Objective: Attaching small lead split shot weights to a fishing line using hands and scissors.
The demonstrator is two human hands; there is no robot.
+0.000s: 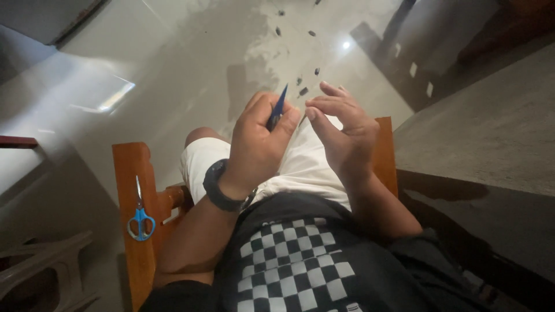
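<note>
My left hand (257, 141) is closed around a slim dark blue pointed tool (278, 107), whose tip sticks up past the fingers. A black watch (222, 188) sits on that wrist. My right hand (341, 130) is just to the right, fingers curled, thumb and forefinger pinched near the tool's tip; whether something small is between them cannot be told. Both hands hover over my lap in white shorts (300, 164).
Blue-handled scissors (140, 216) lie on the left wooden chair arm (130, 167). The right wooden arm (384, 150) is beside my right wrist. Several small dark scraps (303, 91) are scattered on the glossy floor ahead. A concrete ledge (491, 127) is at the right.
</note>
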